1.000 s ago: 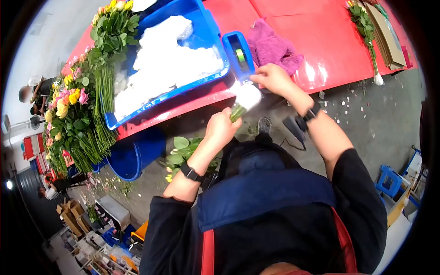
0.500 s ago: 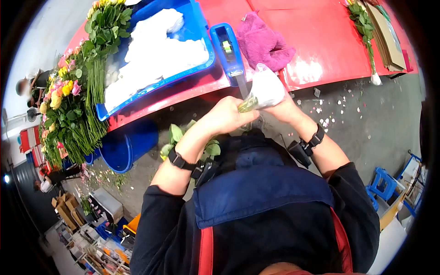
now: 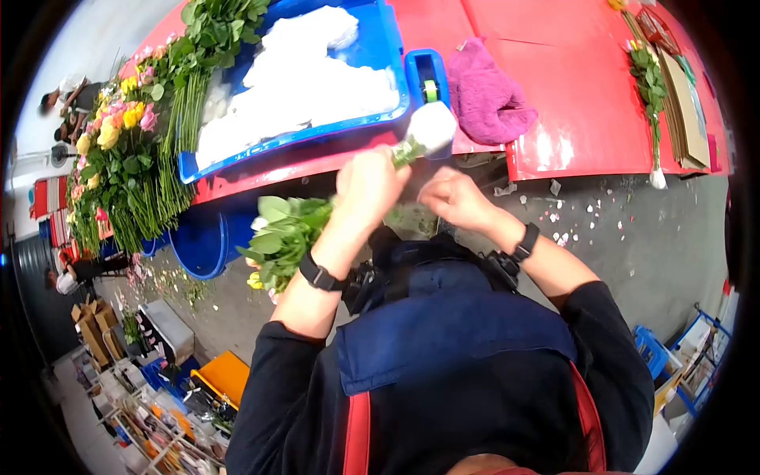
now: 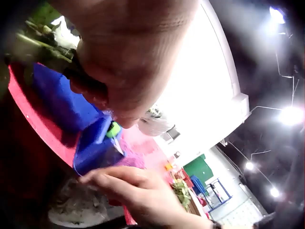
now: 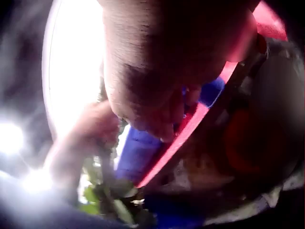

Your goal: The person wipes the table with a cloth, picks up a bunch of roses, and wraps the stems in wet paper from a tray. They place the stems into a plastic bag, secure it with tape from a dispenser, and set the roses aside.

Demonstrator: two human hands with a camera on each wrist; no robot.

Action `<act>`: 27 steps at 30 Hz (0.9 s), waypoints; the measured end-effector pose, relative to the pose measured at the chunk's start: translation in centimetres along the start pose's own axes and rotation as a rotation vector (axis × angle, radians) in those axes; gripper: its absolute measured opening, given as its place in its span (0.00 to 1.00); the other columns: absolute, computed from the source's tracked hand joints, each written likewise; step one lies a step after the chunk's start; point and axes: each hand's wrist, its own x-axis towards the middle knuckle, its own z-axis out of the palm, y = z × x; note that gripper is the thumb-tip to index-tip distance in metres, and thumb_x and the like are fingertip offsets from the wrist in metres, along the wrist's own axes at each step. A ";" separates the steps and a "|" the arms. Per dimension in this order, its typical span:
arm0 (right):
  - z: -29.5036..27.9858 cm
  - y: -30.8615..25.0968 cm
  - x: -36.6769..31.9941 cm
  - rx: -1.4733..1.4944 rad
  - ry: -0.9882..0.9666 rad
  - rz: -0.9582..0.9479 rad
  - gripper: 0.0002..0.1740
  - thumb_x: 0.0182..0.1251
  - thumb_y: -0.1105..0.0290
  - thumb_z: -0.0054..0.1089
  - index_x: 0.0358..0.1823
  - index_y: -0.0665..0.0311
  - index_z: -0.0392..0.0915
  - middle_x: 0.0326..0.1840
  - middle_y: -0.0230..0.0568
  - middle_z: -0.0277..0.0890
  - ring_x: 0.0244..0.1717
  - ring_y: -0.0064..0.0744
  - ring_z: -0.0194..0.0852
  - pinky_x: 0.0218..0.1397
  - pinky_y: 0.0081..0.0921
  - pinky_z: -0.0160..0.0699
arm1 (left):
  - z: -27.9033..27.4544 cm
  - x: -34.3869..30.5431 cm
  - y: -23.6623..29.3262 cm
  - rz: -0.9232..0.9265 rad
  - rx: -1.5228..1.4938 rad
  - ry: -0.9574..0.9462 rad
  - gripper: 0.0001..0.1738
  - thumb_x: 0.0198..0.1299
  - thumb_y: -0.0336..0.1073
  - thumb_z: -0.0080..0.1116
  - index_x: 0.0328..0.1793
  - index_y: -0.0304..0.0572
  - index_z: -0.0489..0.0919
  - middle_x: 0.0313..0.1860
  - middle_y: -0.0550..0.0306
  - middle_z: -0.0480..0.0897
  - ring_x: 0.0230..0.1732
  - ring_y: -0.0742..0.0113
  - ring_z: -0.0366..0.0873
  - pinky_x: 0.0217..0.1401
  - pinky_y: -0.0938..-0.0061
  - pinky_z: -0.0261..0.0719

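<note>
My left hand [image 3: 370,186] grips the stems of a rose bunch, whose leaves and blooms [image 3: 281,237] hang below and left of the wrist. Beyond the fist, the stem ends sit in a white wrapped bundle [image 3: 432,127], which overlaps the blue tape dispenser [image 3: 418,70] in the head view. Green tape [image 4: 113,130] shows in that dispenser. Apart from the bundle, nearer the body, is my right hand [image 3: 459,198], its fingers bent and fingertips close together. A thin pale line shows by those fingertips in the left wrist view; I cannot tell whether they pinch anything.
A blue tray [image 3: 400,47] of white wadding [image 3: 317,87] stands on the red table [image 3: 570,95]. Rose bunches [image 3: 119,150] lie at its left. A purple cloth [image 3: 487,95] is right of the dispenser. Blue bins [image 3: 198,245] stand below the table edge; petals litter the floor.
The right hand went from the dispenser to the white bundle, then came away toward the body. The left hand swung the bundle up and away, and the bunch's leaves show more now.
</note>
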 end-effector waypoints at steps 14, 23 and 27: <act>-8.5 -7.7 12.7 0.669 -0.553 0.544 0.27 0.58 0.75 0.64 0.59 0.77 0.72 0.45 0.42 0.84 0.25 0.17 0.75 0.20 0.13 0.67 | -4.0 -3.6 -1.8 0.091 -0.213 -0.502 0.15 0.50 0.40 0.61 0.28 0.32 0.79 0.20 0.40 0.78 0.24 0.47 0.78 0.33 0.61 0.77; -3.1 -4.9 3.5 0.472 -0.261 0.412 0.07 0.61 0.72 0.65 0.36 0.69 0.84 0.28 0.36 0.83 0.32 0.19 0.78 0.38 0.22 0.78 | -6.5 -2.1 -1.5 -0.081 -0.305 -0.305 0.15 0.50 0.38 0.61 0.29 0.28 0.78 0.17 0.46 0.77 0.21 0.66 0.77 0.28 0.66 0.74; -5.9 -9.3 4.7 0.674 -0.144 0.629 0.12 0.69 0.67 0.57 0.37 0.70 0.83 0.28 0.32 0.81 0.21 0.14 0.71 0.24 0.14 0.69 | -3.9 -0.8 1.4 0.074 0.241 -0.079 0.12 0.50 0.38 0.61 0.30 0.33 0.81 0.27 0.41 0.83 0.31 0.47 0.84 0.35 0.58 0.82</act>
